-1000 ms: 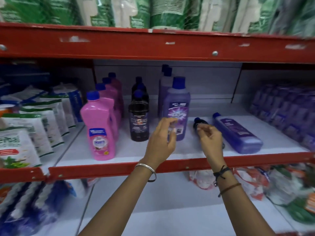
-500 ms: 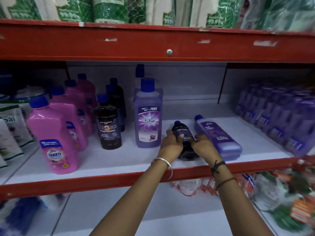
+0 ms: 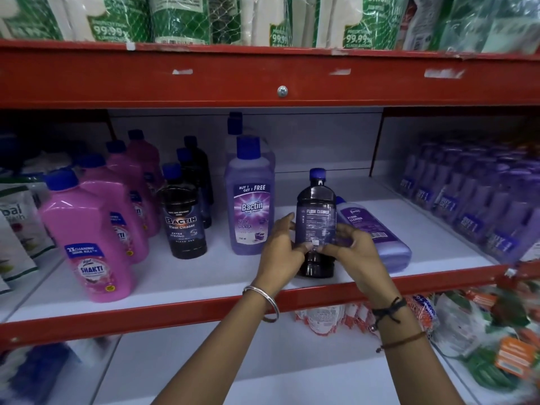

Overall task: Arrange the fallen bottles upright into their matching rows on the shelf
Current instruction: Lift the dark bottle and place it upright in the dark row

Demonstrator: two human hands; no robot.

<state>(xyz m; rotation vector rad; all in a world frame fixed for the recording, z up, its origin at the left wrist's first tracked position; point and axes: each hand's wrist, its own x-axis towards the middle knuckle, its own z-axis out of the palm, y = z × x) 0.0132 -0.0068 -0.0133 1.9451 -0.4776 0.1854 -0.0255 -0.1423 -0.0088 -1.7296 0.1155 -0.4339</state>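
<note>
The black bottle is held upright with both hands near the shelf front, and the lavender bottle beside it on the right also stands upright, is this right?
Not quite. The head view shows the black bottle upright between the left hand and right hand, but the lavender bottle on its right lies on its side.

Both my forearms reach forward and up, converging at the wrists. My left hand (image 3: 280, 252) and right hand (image 3: 355, 252) are each closed around one side of the black bottle (image 3: 317, 217) — fingers curled, thumbs meeting across its front — holding it upright.
</note>
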